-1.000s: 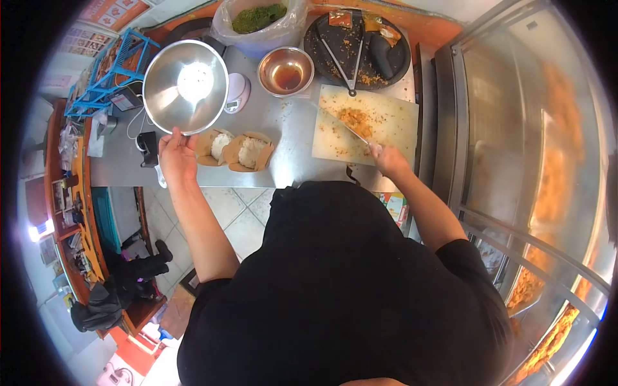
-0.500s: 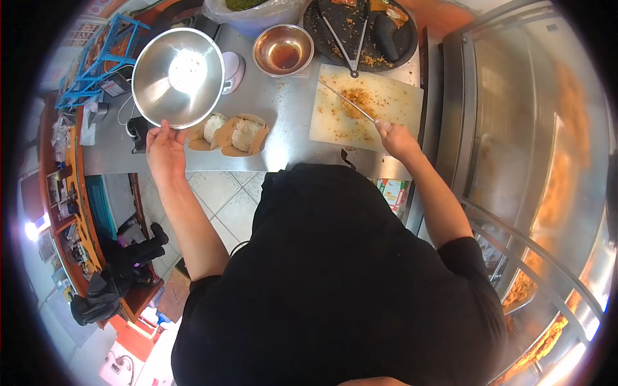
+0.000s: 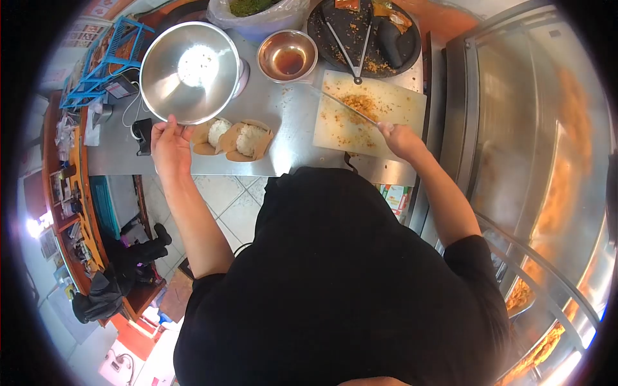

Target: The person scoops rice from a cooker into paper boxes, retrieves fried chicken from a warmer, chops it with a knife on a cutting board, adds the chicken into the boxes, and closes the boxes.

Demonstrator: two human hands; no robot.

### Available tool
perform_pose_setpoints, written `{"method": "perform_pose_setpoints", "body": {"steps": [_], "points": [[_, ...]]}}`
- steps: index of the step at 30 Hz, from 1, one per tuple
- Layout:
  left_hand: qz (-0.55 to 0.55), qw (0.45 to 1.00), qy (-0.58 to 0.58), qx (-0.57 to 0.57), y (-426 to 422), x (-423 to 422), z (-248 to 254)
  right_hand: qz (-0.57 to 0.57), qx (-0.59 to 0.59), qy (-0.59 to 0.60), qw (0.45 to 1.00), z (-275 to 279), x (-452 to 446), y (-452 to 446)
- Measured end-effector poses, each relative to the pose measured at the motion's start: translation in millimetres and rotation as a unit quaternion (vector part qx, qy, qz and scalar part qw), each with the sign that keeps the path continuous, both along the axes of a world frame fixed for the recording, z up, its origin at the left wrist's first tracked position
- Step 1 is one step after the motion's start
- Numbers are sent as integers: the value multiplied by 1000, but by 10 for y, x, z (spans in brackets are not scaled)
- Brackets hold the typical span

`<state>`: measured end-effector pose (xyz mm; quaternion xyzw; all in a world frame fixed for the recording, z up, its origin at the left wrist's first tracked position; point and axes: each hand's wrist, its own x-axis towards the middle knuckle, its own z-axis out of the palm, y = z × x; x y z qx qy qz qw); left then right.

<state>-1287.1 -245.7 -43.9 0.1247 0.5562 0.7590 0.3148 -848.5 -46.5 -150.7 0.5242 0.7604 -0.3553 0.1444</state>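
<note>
My left hand (image 3: 170, 147) is at the near rim of a large shiny metal bowl (image 3: 164, 83), thumb and fingers closed on its edge. The bowl's inside looks bare apart from a bright glare, and it partly covers a small kitchen scale (image 3: 243, 78). My right hand (image 3: 400, 139) is wrapped round the handle of a knife (image 3: 351, 109). The thin blade points away to the left, above a white cutting board (image 3: 328, 132) strewn with chopped orange-brown crumbs (image 3: 358, 103). Two brown cardboard boxes (image 3: 262, 151) of white rice (image 3: 250, 138) stand to the right of my left hand.
A smaller metal bowl (image 3: 264, 59) holds reddish-brown liquid. Behind the board, a round dark tray (image 3: 322, 38) carries metal tongs (image 3: 365, 51) and crumbs. A bag-lined tub (image 3: 257, 24) of green stuff is at the back. Blue racks (image 3: 96, 74) stand left; a glass-sided cabinet (image 3: 515, 128) borders the right.
The large bowl has shifted slightly right with my left hand, covering more of the scale. My right hand and the knife stay almost in place over the board. The whole view has shifted a little.
</note>
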Motion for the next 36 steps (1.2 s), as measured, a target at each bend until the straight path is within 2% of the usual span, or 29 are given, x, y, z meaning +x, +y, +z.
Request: {"method": "perform_pose_setpoints", "body": {"steps": [5, 7, 9, 11, 14, 17, 20, 22, 24, 25, 27, 31, 35, 36], "points": [[7, 1000, 7, -21, -105, -12, -1, -55, 8, -22, 998, 61, 56, 43], [-2, 1000, 7, -30, -105, -25, -36, -70, 17, -19, 997, -200, 71, -28], [8, 999, 6, -33, -47, 12, -2, -85, 32, -15, 996, -117, 11, -29], [-1, 1000, 6, -22, 6, -27, -30, -54, 7, -21, 998, 46, -39, 54], [-10, 1000, 0, 0, 130, 48, 53, -80, 62, 14, 995, -594, 161, -78], [-17, 1000, -6, 21, 234, 176, 150, -21, 51, -34, 998, -114, 40, 39], [-34, 999, -4, 21, 195, 253, 200, -19, 42, -12, 999, 310, 253, -137], [-33, 999, 0, 18, 136, 272, 221, -129, 79, 84, 985, 49, 599, -446], [-18, 1000, 4, 3, 20, 255, 189, -271, 70, 121, 952, 3, 807, -811], [-19, 1000, 3, 0, -21, 228, 163, -273, 67, 118, 952, -30, 845, -934], [-15, 1000, -6, -14, -97, 178, 118, -349, 169, 73, 919, -112, 876, -1156], [-14, 999, -6, -28, -67, 123, 43, -311, 186, 104, 926, -535, 896, -934], [-30, 999, -7, -32, -55, 139, 51, -318, 230, 136, 910, -294, 548, -683], [-32, 999, -6, -35, -50, 146, 86, -274, 287, 164, 903, -240, 450, -666]]}}
